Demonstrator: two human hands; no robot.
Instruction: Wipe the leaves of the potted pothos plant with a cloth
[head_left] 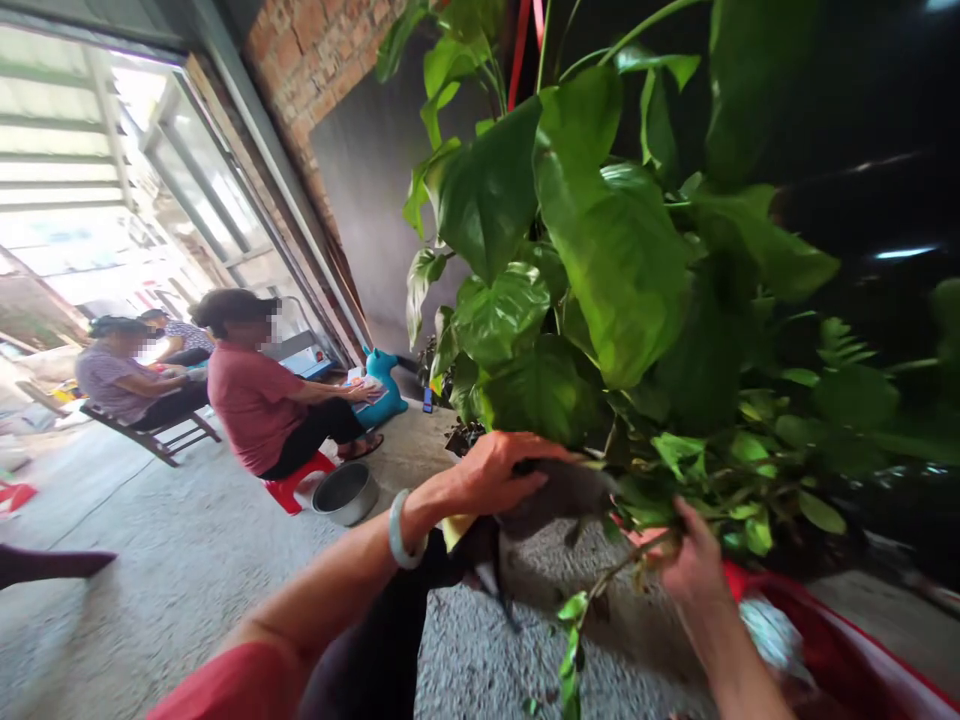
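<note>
A big plant with broad glossy leaves (615,260) fills the upper right, in front of me. My right hand (694,565) is closed around a leafy plant stem (611,575) below the foliage; the stem's thin end hangs down toward the floor. To its left, my left hand (487,475), with a pale bangle on the wrist, curls over a dark grey, flat-looking thing (559,495). That thing is blurred and I cannot make out what it is. Its far end reaches the stems between my hands. Smaller green shoots (750,460) spread beyond my right hand.
A red bag or cloth (817,640) with crumpled clear plastic lies at lower right. On the left, a person in a pink shirt (255,400) sits on a red stool (300,485) beside a grey metal basin (345,495). A blue toy animal (386,390) stands near the wall.
</note>
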